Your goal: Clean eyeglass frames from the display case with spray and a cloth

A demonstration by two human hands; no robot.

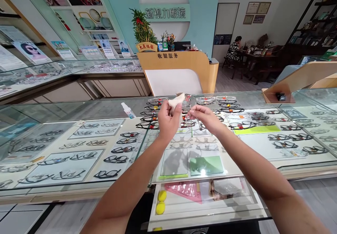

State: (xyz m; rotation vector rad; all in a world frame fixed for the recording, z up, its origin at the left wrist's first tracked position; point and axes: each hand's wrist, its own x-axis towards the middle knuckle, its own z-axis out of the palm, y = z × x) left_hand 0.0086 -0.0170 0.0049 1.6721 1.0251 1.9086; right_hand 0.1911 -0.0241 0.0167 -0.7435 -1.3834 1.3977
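Observation:
Above the glass counter [147, 171], my left hand [168, 121] is closed round a pale beige cloth [176, 101] that sticks up past the fingers. My right hand [206, 118] pinches a thin-framed pair of eyeglasses [187, 117], whose far side reaches to the cloth. How much of the glasses the cloth covers is hidden by my left fingers. Several dark-framed glasses with red tags [147, 125] lie in rows on the counter around and behind both hands. A white spray bottle [128, 110] stands to the left of my left hand.
More frames lie inside the display case, on both sides. Below the counter a drawer [210, 211] stands pulled out, with yellow round items [160, 207] and a pink packet [184, 190]. A wooden stand [295, 81] is at the right. Beyond, a person [234, 49] sits near a table.

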